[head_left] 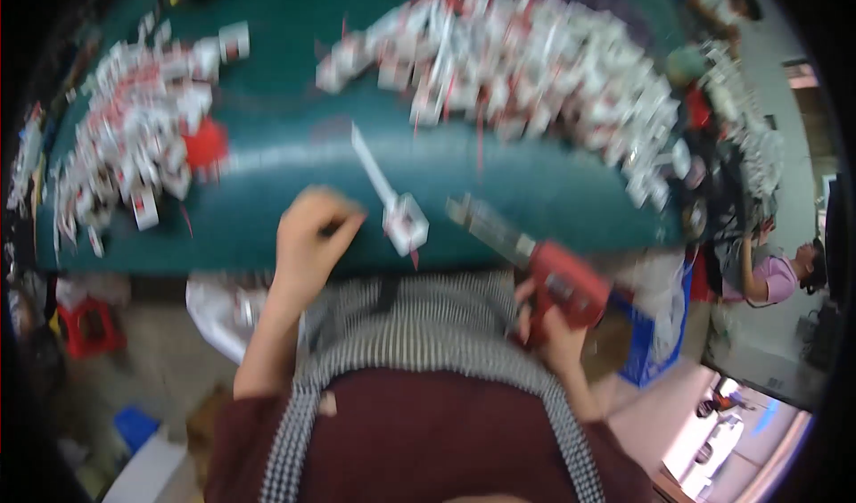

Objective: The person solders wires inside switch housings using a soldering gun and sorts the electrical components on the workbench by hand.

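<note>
My right hand [548, 320] is wrapped round the grip of a red heat gun [571, 284]. Its metal nozzle points left and away from me, over the green table. Curled at the table's near edge, my left hand [312, 226] has its thumb and finger brought together; anything between them is too small or blurred to see. Between my hands lies a white tagged piece [406, 225] with a long, thin white strip reaching away from me and a bit of red at its near end. Neither hand touches it.
A big heap of white tagged pieces with red strands [535, 66] covers the far right of the table [294, 155]. Another heap [134, 128] lies left, beside a red patch [206, 144]. A red stool [91, 326] and blue crate [655, 333] stand below. Other people [776, 271] are at right.
</note>
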Available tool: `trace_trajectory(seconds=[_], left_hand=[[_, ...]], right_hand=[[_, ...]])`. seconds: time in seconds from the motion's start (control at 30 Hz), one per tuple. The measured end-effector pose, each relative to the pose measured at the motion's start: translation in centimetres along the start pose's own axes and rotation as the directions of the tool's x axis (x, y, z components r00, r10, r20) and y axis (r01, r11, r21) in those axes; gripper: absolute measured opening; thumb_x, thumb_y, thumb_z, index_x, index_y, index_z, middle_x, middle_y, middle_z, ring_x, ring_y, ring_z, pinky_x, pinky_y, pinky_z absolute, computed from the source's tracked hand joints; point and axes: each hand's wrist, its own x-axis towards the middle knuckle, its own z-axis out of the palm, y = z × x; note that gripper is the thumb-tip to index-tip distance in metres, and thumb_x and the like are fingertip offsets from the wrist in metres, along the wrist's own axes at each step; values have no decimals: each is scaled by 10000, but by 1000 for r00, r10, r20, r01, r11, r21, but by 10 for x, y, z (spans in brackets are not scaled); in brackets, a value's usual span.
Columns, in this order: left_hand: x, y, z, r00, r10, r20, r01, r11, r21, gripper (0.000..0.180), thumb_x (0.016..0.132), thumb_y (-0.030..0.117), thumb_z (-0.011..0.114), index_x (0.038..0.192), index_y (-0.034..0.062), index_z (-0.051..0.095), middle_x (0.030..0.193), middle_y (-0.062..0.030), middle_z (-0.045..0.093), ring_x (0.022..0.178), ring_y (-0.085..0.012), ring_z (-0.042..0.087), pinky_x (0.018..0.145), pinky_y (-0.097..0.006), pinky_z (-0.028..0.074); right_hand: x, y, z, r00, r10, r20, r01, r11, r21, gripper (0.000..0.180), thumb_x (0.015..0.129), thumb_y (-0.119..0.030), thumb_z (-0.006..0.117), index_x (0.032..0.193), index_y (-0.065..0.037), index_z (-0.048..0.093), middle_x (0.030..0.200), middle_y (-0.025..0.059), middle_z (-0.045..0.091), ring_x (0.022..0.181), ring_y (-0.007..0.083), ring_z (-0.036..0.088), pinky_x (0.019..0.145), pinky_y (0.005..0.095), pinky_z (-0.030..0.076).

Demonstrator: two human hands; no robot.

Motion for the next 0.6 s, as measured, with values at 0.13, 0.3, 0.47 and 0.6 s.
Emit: trace_trajectory(seconds=[0.13, 0.3, 0.47, 0.6], left_hand=[[13, 17, 38, 999, 23, -28, -21, 996, 89, 95, 643, 16, 646, 703, 38, 576, 790, -66, 569, 773, -231, 525, 662, -309, 406], [1, 7, 56, 994, 93, 62, -101, 985, 141, 105, 650, 5, 627, 701, 33, 540, 890, -92, 597, 933, -255, 558, 737, -313, 440], [-9, 8, 56, 997, -12, 71, 9, 999, 37, 97, 666, 1, 612, 699, 17, 521, 932, -104, 607, 1014, -290, 558, 814, -380, 459], [-10, 8, 54, 995, -73, 71, 74, 997, -6, 102, 666, 0, 615, 697, 16, 519, 929, -101, 608, 1007, -284, 562, 815, -374, 456]], right_hand=[[1, -5, 2, 998, -64, -25, 63, 997, -50, 641, 780, -377, 643, 1183, 51, 390, 993, 188, 542, 501, 150, 486, 428, 226, 371], [-5, -3, -1, 997, 72, -10, -73, 992, -99, 681, 758, -414, 657, 1179, 54, 397, 990, 180, 545, 512, 141, 486, 435, 220, 366], [-11, 1, -1, 992, 129, 18, -125, 983, -138, 674, 768, -434, 635, 1154, 67, 402, 953, 163, 546, 515, 130, 477, 442, 224, 361], [-5, 1, -1, 988, 144, 57, -139, 986, -86, 598, 768, -365, 653, 1161, 37, 451, 978, 157, 576, 561, 128, 512, 487, 226, 406]])
